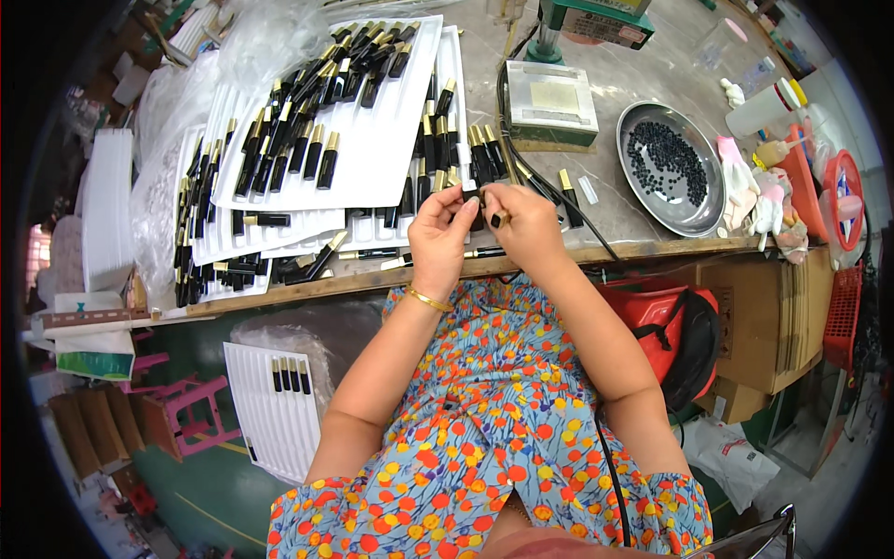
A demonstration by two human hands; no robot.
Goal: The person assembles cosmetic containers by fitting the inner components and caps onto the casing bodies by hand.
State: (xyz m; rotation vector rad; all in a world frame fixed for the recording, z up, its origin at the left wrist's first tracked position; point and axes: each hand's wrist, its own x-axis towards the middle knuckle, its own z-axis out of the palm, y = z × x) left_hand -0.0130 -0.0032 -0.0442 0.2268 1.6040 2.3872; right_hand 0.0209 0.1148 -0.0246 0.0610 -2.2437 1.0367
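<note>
Both my hands meet at the table's front edge. My left hand (440, 235) is closed, thumb and fingers pinching a small white piece (468, 184) that is mostly covered. Beside it, my right hand (529, 228) is curled round a slim dark piece with a gold-brown end (500, 219) sticking out below the fingers; the grip hides its kind. Several black cosmetic tubes with gold necks (483, 154) stand or lie just beyond my hands. More tubes (326, 160) lie heaped on white ribbed trays (377, 140) to the left. One tube (569, 197) rests right of my right hand.
A round metal dish (626, 172) holding small black pieces sits on the right. Behind my hands stands a green press (596, 20) with a metal block (551, 98). A cable (559, 191) crosses the table edge. Gloves (736, 177) and bottles (759, 110) lie far right.
</note>
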